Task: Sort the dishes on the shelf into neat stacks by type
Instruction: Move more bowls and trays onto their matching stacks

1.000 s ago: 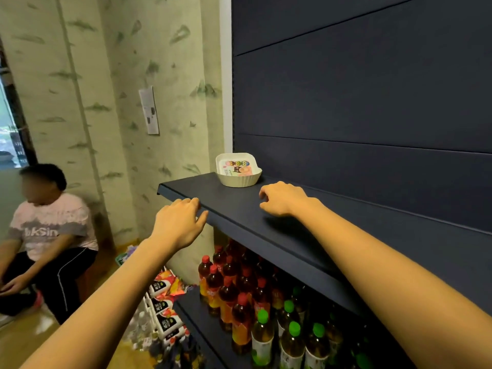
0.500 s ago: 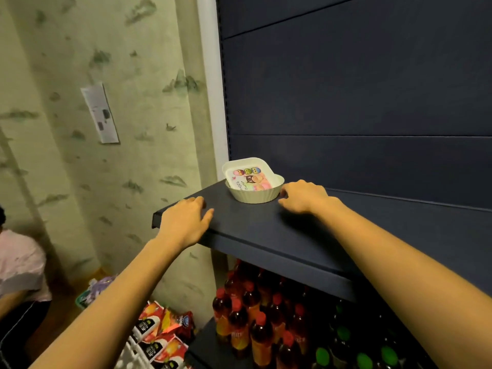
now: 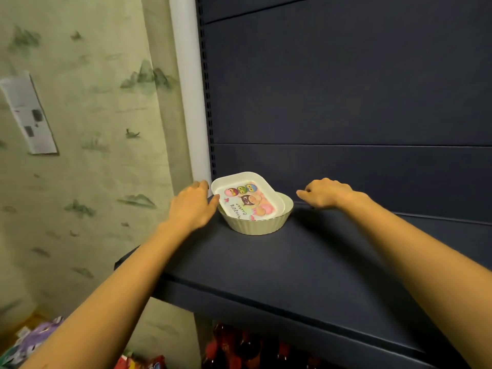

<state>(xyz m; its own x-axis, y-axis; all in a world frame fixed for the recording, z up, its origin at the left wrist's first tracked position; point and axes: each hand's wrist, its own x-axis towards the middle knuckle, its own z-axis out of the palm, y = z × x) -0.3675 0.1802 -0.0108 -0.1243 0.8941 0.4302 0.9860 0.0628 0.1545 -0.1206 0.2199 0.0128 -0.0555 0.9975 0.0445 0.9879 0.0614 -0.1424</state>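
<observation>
A cream ribbed bowl (image 3: pixel 259 225) stands near the back left corner of the dark blue shelf (image 3: pixel 266 262). A white rectangular dish with cartoon characters (image 3: pixel 247 201) lies tilted inside it, its far end sticking up over the bowl's rim. My left hand (image 3: pixel 191 206) is at the bowl's left side, fingers apart, its fingertips close to the dish's left edge. My right hand (image 3: pixel 326 194) hovers palm down to the right of the bowl, fingers loosely curled, apart from it and holding nothing.
The shelf's dark back panel (image 3: pixel 346 102) rises right behind the bowl. A white upright post (image 3: pixel 186 102) and a patterned wall (image 3: pixel 93 129) lie to the left. Red-capped bottles (image 3: pixel 231 347) fill the shelf below, with snack packets (image 3: pixel 138 363) at the bottom left.
The view has moved in closer to the shelf. Both hands have moved forward from the shelf's front edge and now flank the bowl, the left nearly touching it.
</observation>
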